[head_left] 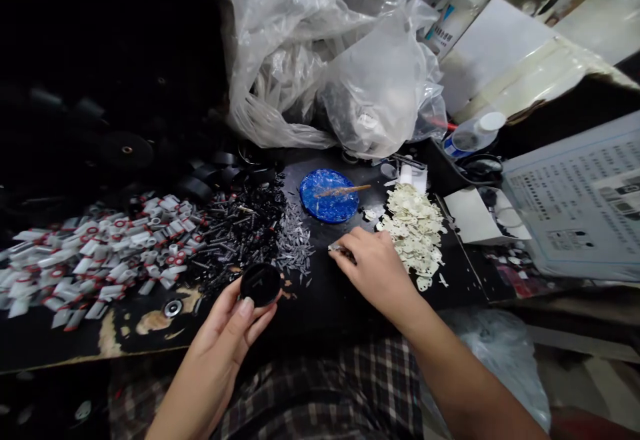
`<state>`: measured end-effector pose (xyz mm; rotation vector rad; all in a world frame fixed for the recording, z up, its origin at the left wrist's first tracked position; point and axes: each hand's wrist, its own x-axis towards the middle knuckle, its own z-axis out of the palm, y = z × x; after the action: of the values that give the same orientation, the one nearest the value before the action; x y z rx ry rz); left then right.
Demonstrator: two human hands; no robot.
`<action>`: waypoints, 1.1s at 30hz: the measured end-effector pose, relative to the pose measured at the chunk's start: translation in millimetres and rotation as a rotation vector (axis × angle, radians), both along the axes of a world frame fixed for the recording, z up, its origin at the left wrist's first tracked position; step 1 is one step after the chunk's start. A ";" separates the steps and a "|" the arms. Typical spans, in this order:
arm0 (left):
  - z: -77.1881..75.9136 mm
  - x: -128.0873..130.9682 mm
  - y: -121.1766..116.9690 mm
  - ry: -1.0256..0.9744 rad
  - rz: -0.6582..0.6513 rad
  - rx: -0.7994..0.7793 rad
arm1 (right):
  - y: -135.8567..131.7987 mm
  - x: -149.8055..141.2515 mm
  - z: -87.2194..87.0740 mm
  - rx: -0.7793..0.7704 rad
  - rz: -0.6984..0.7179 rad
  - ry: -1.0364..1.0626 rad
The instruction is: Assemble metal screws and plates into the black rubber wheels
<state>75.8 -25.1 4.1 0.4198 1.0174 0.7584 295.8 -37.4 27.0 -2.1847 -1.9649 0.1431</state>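
Observation:
My left hand (233, 323) grips a round black plastic cap (261, 284) by its rim, its dark hollow face turned up. My right hand (373, 263) is closed in a pinch just above the black table; a small piece shows at the fingertips, mostly hidden by the fingers. Beyond it lies a blue lid (325, 208) smeared with a shiny substance, with a thin wooden stick (345, 191) resting across. Beside the right hand is a heap of flat cream-coloured pieces (417, 233). Small grey slivers (295, 240) lie between the hands.
Left of the slivers are black springs (235, 230) and many white tubes with red rings (115, 247). A metal ring (173, 308) lies near the front edge. Plastic bags (370, 87) stand behind, a bottle (475, 135) and a printed box (580, 200) at right.

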 end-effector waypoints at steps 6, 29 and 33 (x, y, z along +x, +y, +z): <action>11.4 4.3 1.8 -0.178 0.032 -0.063 | -7.5 -51.8 7.9 0.052 0.257 0.566; 4.6 -9.1 0.0 -0.049 -0.124 0.138 | -3.1 -70.0 1.2 0.306 0.453 0.361; 3.2 -5.5 -1.0 -0.046 -0.038 0.151 | -8.3 -73.3 1.9 0.292 0.441 0.349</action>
<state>70.3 -26.2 7.3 0.5478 0.9104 0.8102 222.5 -45.8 28.9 -1.4186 -2.0698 0.2625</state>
